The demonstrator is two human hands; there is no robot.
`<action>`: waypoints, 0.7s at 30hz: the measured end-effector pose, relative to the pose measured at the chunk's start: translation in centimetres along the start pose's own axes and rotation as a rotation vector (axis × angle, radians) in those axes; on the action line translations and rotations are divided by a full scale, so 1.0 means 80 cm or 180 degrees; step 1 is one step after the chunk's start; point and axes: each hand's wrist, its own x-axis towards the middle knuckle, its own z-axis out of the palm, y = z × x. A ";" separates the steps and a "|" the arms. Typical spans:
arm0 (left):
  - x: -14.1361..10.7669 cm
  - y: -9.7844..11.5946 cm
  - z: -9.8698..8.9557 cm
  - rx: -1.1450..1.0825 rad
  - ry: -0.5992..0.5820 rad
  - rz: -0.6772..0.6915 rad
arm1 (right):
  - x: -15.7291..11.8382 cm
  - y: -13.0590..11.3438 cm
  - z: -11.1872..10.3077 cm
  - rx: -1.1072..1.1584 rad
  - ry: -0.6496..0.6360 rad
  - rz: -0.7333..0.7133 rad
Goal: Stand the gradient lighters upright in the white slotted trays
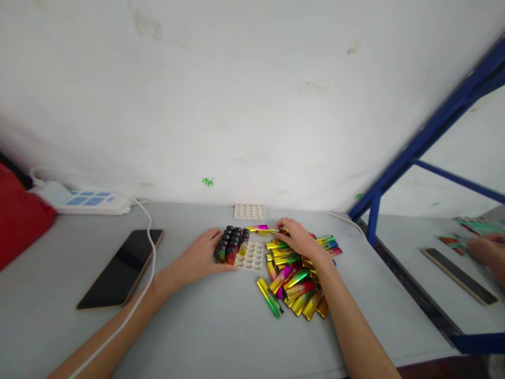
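Observation:
A pale grid tray (254, 257) lies on the grey table, its left part filled with upright black-topped lighters (232, 239). My left hand (205, 251) is curled round the left side of this group, with fingers behind and thumb along the front. The tray's right cells show bare. My right hand (294, 236) is over the back of a loose pile of shiny lighters (298, 284), its fingers closed on a gold lighter (268, 231) that points left. Just behind that one lies a gold and pink lighter (257, 228).
A second pale grid tray (250, 211) lies by the wall. At left are a phone (122, 268), a white cable (153, 247) and a power strip (92, 201). Beyond a blue metal frame (394, 173) at right, another person's hand (489, 252) shows.

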 end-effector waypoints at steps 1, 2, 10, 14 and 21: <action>0.000 0.001 0.000 0.0015 -0.0001 -0.0033 | -0.003 -0.001 -0.001 0.0223 0.0116 -0.0019; -0.001 0.001 0.000 0.0028 -0.0002 -0.0060 | -0.005 -0.002 -0.001 0.0476 0.0244 -0.0040; 0.000 -0.007 0.003 0.0031 0.0019 -0.0014 | -0.006 -0.045 0.014 0.3128 0.1185 0.0733; 0.000 -0.006 0.002 0.0063 -0.0019 -0.0054 | -0.008 -0.076 0.026 0.3740 0.0984 0.0820; -0.003 -0.002 -0.002 0.0006 -0.0023 0.0008 | -0.014 -0.105 0.051 0.3319 0.0629 0.0918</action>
